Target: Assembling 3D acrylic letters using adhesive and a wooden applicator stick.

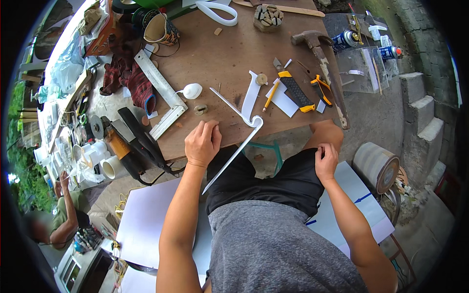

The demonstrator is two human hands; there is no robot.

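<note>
A grey T-shirt (pixel 278 244) is closest, then the black shorts (pixel 266 185), where the right hand (pixel 326 161) rests on the thigh, fingers loosely bent; whether it pinches any cloth I can't tell. A little farther out, the left hand (pixel 202 139) lies at the table's near side with its fingers folded in together, and I see nothing in it. Just beside that, apparently untouched, is the bent white strip (pixel 232 158), one long arm reaching over the lap, the curl lying at the edge of the worktop (pixel 210 53) and the other arm slanting away across the wood. I'd expect it to be very light, smooth and a bit springy (plastic, by the look of it), likely stiff edge-on but floppy across its thin face. The curl seems the best place to take hold, with a light pinch; lifting by an arm's tip would probably make the rest swing, and forcing the bend might crease or crack it. Beyond lie a flat white strip (pixel 251 95), a yellow pencil (pixel 271 96) and a yellow-and-black knife (pixel 294 92), and farthest off, a white loop (pixel 224 20).
</note>
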